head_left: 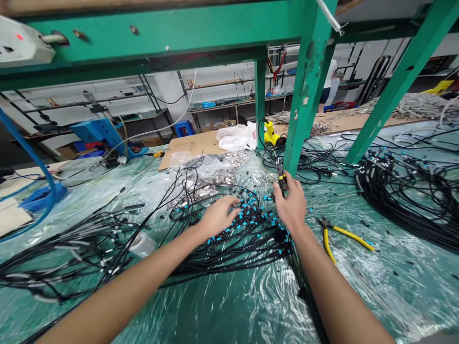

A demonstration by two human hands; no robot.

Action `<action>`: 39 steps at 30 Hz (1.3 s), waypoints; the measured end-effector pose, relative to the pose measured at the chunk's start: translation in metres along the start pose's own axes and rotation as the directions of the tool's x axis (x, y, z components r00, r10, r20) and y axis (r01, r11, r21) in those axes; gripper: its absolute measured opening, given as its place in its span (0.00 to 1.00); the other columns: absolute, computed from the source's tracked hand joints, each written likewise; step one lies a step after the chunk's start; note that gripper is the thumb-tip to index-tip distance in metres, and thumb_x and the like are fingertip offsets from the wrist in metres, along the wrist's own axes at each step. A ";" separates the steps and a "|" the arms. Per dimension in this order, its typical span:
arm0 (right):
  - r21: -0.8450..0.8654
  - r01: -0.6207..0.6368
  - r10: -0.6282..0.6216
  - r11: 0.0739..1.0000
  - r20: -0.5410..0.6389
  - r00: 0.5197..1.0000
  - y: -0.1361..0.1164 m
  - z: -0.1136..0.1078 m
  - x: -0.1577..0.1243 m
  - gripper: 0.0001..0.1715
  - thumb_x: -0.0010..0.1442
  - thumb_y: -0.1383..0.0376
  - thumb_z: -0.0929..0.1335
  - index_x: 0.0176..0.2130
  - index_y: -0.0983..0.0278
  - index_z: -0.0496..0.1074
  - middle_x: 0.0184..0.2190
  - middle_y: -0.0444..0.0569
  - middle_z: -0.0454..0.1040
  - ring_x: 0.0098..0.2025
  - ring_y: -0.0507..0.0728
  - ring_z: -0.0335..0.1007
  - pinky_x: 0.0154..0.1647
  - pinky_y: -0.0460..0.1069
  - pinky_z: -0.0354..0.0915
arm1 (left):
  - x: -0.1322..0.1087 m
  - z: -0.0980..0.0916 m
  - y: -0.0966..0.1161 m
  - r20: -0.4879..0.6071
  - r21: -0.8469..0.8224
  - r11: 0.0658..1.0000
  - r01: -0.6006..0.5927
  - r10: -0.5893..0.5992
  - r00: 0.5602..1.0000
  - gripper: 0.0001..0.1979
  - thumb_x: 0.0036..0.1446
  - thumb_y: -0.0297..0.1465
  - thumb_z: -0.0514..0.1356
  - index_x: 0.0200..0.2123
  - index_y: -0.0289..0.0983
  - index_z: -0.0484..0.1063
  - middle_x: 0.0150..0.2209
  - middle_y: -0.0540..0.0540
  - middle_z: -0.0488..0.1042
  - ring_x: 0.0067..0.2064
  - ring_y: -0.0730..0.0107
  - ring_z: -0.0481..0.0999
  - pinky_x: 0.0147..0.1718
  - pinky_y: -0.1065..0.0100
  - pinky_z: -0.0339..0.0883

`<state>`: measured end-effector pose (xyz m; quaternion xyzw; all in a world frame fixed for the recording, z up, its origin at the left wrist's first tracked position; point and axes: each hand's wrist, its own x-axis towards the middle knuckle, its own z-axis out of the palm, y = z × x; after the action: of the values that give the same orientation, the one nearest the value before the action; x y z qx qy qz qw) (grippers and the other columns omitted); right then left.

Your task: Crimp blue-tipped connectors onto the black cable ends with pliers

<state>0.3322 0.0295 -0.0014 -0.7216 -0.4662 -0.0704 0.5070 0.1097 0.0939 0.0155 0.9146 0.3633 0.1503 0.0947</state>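
Note:
My left hand hovers over a pile of small blue-tipped cable ends, fingers curved and a little apart, with nothing visible between them. My right hand is wrapped round a pair of cutting pliers with black-and-yellow handles, its metal jaws pointing up and away from me. Between and below my hands lies a bundle of black cables. A second pair of pliers, with yellow handles spread, lies on the plastic-covered table right of my right forearm.
A green post stands just beyond my right hand. Coiled black cables lie at right, more cables at left beside a clear roll. Behind are bags of metal parts, cardboard and a yellow tool. Another person stands far back.

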 end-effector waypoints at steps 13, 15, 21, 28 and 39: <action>-0.010 0.035 -0.035 0.999 -0.001 0.999 -0.003 0.000 -0.002 0.30 0.65 0.53 0.60 0.62 0.61 0.61 0.49 0.56 0.69 0.49 0.63 0.68 0.48 0.56 0.64 | 0.007 0.061 0.074 0.070 -0.119 0.984 -0.133 0.142 0.987 0.05 0.59 0.28 0.58 0.35 0.38 0.74 0.37 0.44 0.72 0.42 0.57 0.73 0.43 0.60 0.68; 0.000 0.040 -0.040 0.999 -0.001 0.999 -0.005 0.000 -0.002 0.29 0.65 0.53 0.60 0.62 0.61 0.61 0.50 0.56 0.69 0.49 0.63 0.68 0.49 0.56 0.64 | 0.009 0.058 0.072 0.051 -0.128 0.986 -0.107 0.114 0.992 0.07 0.61 0.28 0.55 0.36 0.38 0.73 0.38 0.43 0.72 0.43 0.58 0.73 0.44 0.61 0.68; 0.041 0.042 -0.042 0.998 0.000 0.999 -0.011 -0.001 -0.004 0.29 0.64 0.53 0.61 0.61 0.60 0.61 0.50 0.54 0.70 0.50 0.62 0.67 0.51 0.55 0.62 | 0.006 0.064 0.073 0.052 -0.166 0.983 -0.073 0.082 0.995 0.06 0.57 0.32 0.61 0.37 0.36 0.73 0.39 0.40 0.72 0.45 0.51 0.72 0.43 0.56 0.68; 0.109 0.001 0.000 0.994 -0.013 1.000 -0.010 0.000 -0.003 0.30 0.62 0.52 0.62 0.61 0.60 0.62 0.51 0.55 0.69 0.50 0.64 0.66 0.51 0.58 0.61 | 0.011 0.047 0.080 -0.043 -0.324 0.946 0.006 -0.022 0.999 0.05 0.61 0.27 0.54 0.36 0.37 0.70 0.36 0.41 0.75 0.42 0.56 0.74 0.43 0.58 0.67; 0.442 -0.290 0.090 0.849 0.421 0.903 -0.036 0.025 -0.032 0.25 0.57 0.53 0.66 0.47 0.67 0.73 0.38 0.52 0.77 0.36 0.60 0.72 0.38 0.53 0.67 | -0.084 -0.052 -0.025 -0.197 -0.593 0.771 0.231 -0.418 0.887 0.12 0.62 0.40 0.54 0.37 0.39 0.70 0.24 0.54 0.64 0.26 0.70 0.64 0.25 0.70 0.56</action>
<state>0.2782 0.0320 -0.0082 -0.6103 -0.4835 0.2458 0.5773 0.0172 0.0569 0.0397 0.7327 0.4686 0.3753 0.3204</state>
